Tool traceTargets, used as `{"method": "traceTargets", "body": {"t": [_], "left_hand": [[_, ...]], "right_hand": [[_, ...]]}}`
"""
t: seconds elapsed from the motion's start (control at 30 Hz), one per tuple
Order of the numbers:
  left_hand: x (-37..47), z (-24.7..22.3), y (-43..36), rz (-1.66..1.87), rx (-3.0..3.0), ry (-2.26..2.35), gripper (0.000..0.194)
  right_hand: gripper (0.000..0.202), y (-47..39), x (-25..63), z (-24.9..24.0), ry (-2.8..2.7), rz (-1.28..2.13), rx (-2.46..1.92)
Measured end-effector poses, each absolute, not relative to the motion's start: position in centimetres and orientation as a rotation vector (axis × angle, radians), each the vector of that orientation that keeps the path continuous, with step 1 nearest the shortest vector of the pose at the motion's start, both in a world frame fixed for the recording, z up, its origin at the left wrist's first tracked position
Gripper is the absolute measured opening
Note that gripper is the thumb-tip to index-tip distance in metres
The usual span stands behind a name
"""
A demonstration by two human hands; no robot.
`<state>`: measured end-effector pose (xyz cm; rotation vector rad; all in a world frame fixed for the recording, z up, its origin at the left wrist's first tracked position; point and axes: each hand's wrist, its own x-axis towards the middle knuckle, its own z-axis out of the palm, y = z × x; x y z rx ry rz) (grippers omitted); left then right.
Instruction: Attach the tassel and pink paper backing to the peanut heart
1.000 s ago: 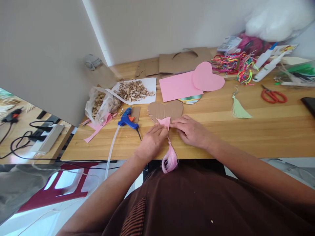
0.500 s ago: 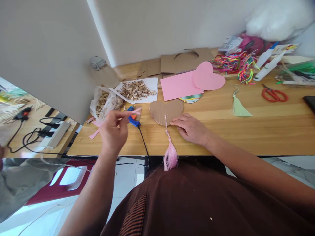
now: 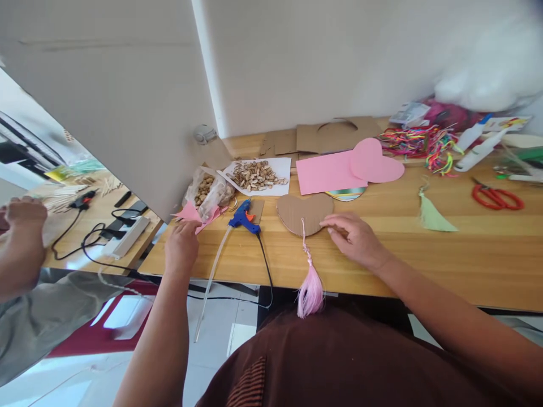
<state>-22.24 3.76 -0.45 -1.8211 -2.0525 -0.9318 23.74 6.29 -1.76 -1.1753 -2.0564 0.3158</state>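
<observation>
At the heap of pink paper scraps (image 3: 189, 212) on the left of the table, my left hand (image 3: 181, 249) has its fingers closed, apparently on a scrap; the fingertips are partly hidden. My right hand (image 3: 355, 240) grips the lower right edge of a corrugated cardboard heart (image 3: 303, 206) with its fingertips. From the heart a pink tassel (image 3: 311, 288) hangs down past the table's front edge, its cord loop lying on the cardboard. Between my left hand and the heart lies a blue glue gun (image 3: 244, 217), a clear glue stick (image 3: 216, 265) sticking out of its back.
Wood slices (image 3: 257, 176) lie on white paper behind the glue gun. A pink paper heart (image 3: 375, 161) overlaps a pink sheet (image 3: 324, 171). Right of them are a green tassel (image 3: 436, 215), red-handled scissors (image 3: 496, 196) and coloured cords (image 3: 424, 144). Another person's hand (image 3: 27, 217) shows at far left.
My left hand has gone left and down from above the glue gun to the scraps, carrying a pink paper strip. My right hand stays at the heart. The view has turned left and up.
</observation>
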Motion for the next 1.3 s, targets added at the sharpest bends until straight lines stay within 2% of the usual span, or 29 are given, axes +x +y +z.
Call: {"method": "traceTargets", "body": {"t": [0.1,0.17,0.23,0.3,0.33,0.43,0.6,0.73,0.83,1.07,1.17,1.3], "left_hand": [[-19.7,0.0,3.6,-1.077,-1.784,-2.045,0.035],[-16.6,1.1,3.6,-1.334,-1.859,-2.127,0.033],[-12.8,2.2,4.0,-1.57,-2.139,-2.262,0.029],[-9.1,2.8,4.8,-1.756,-2.391,-2.527,0.031],[-7.4,2.8,5.3,-1.926,-2.378,-2.727,0.036],[-3.5,2.0,6.9,-2.035,-2.349,-2.883,0.042],[-1.3,0.2,8.2,-2.321,-2.131,-2.867,0.057],[-1.5,1.0,7.6,-2.545,-1.973,-2.701,0.066],[-1.8,3.4,6.8,-2.667,-2.031,-2.359,0.075],[-0.1,10.5,4.7,-2.514,-2.262,-1.501,0.062],[1.6,12.7,3.6,-2.445,-2.302,-1.287,0.056],[4.3,15.7,2.2,-2.418,-2.432,-0.961,0.059]], "right_hand": [[0.03,7.1,24.4,-0.4,-1.87,0.477,-1.627],[0.027,8.1,24.6,0.5,-1.837,0.556,-1.771],[0.02,9.2,24.5,1.3,-1.853,0.625,-1.837],[0.023,10.3,24.2,1.7,-1.851,0.692,-1.893],[0.028,10.8,24.0,1.7,-1.837,0.727,-1.914],[0.035,11.7,23.5,1.2,-1.755,0.847,-1.924],[0.025,11.4,23.0,0.7,-1.572,1.018,-1.778],[0.023,9.9,22.7,2.1,-1.438,1.127,-1.591],[0.023,8.7,22.7,4.3,-1.414,1.172,-1.433],[0.028,7.6,23.6,11.1,-1.394,1.043,-1.132],[0.038,7.7,24.5,13.4,-1.427,1.07,-1.052],[0.052,8.3,25.6,15.9,-1.589,1.083,-0.983]]}}
